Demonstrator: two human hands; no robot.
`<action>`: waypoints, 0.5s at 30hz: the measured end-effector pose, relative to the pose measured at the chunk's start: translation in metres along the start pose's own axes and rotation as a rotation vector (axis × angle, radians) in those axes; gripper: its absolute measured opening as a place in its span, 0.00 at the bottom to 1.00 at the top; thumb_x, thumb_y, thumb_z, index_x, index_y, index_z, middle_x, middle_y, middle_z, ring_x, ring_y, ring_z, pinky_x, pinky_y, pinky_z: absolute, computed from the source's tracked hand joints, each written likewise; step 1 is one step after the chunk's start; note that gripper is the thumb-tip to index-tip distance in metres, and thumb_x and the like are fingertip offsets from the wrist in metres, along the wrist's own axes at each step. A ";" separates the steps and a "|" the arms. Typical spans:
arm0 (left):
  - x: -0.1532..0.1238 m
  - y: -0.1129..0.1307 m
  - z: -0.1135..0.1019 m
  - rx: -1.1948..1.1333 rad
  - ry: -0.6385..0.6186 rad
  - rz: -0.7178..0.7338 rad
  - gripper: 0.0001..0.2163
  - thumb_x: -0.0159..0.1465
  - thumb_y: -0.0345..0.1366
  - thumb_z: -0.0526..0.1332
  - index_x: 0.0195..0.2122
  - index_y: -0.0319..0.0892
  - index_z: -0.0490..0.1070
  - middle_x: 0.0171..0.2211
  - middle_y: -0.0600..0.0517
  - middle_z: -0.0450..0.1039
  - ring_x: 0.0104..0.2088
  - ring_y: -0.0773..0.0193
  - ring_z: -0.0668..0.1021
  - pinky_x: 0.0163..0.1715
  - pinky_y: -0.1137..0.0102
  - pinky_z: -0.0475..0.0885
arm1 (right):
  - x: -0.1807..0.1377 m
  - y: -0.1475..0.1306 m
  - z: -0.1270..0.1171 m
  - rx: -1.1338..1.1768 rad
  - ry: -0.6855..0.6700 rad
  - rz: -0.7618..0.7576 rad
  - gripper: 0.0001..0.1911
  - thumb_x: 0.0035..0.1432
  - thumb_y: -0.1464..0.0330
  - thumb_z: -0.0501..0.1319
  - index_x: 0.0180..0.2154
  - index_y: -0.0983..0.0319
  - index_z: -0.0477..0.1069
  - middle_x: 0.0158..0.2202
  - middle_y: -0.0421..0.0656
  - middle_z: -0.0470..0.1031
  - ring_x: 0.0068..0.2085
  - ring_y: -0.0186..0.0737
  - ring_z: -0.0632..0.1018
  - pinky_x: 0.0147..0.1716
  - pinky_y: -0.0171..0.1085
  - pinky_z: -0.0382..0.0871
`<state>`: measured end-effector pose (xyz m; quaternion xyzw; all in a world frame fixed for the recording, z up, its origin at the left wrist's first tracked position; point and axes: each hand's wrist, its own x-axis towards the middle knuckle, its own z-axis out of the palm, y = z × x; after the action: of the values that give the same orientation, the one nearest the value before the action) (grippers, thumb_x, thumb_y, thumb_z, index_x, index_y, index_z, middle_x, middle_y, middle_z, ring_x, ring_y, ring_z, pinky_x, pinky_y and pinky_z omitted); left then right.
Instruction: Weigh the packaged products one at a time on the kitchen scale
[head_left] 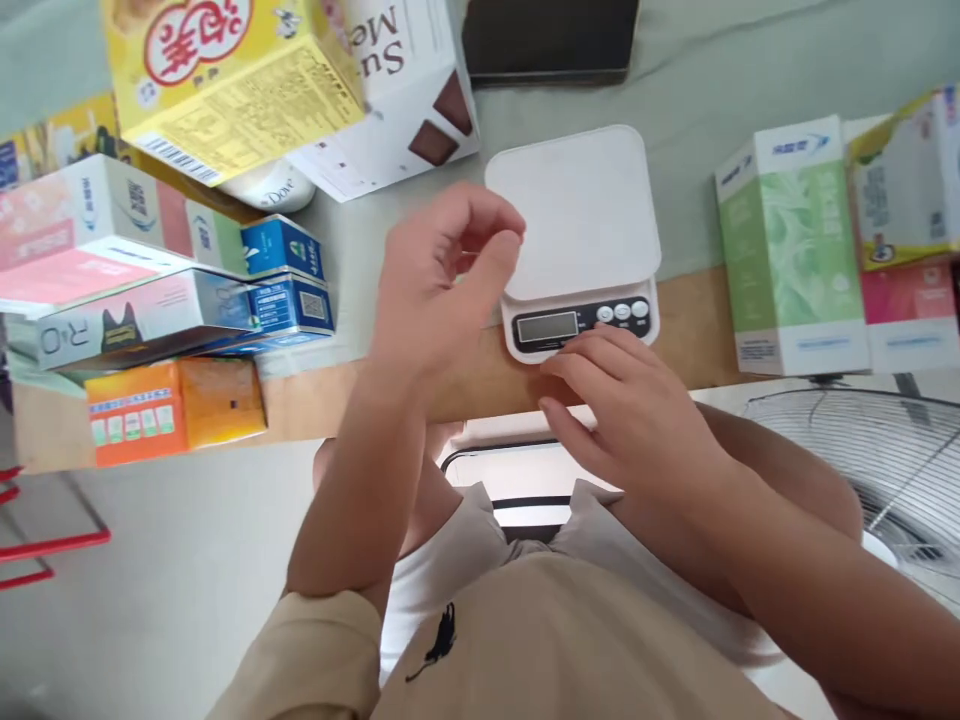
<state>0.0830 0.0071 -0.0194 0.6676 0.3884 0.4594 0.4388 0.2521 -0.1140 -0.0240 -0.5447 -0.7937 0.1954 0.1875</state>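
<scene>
A white digital kitchen scale (574,215) lies at the table's front edge, its square platform bare. Its grey display (548,327) shows no digits that I can read, and round buttons (622,312) sit beside it. My left hand (446,275) is raised at the platform's left edge, fingers curled and thumb tip meeting the index finger; nothing shows between them. At the scale's front edge, my right hand (630,410) has its fingertips over the control panel just below the buttons. Its thumb is held apart, and it grips nothing.
Left stand a yellow box (247,110), a white box (405,110), a Dove bottle (274,187), blue cartons (292,300) and an orange box (176,410). A dark flat device (551,40) lies behind the scale. Right are a green carton (795,250) and a fan (892,470).
</scene>
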 end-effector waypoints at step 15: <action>-0.016 -0.003 -0.049 0.023 0.110 -0.172 0.03 0.65 0.33 0.65 0.34 0.46 0.77 0.33 0.52 0.79 0.33 0.65 0.79 0.37 0.69 0.78 | 0.003 -0.011 -0.002 -0.161 -0.058 -0.106 0.12 0.65 0.61 0.58 0.45 0.61 0.70 0.37 0.50 0.75 0.46 0.54 0.73 0.65 0.64 0.59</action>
<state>0.0315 0.0052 -0.0174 0.6104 0.4730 0.4516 0.4469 0.2431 -0.1152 -0.0162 -0.5095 -0.8395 0.1364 0.1301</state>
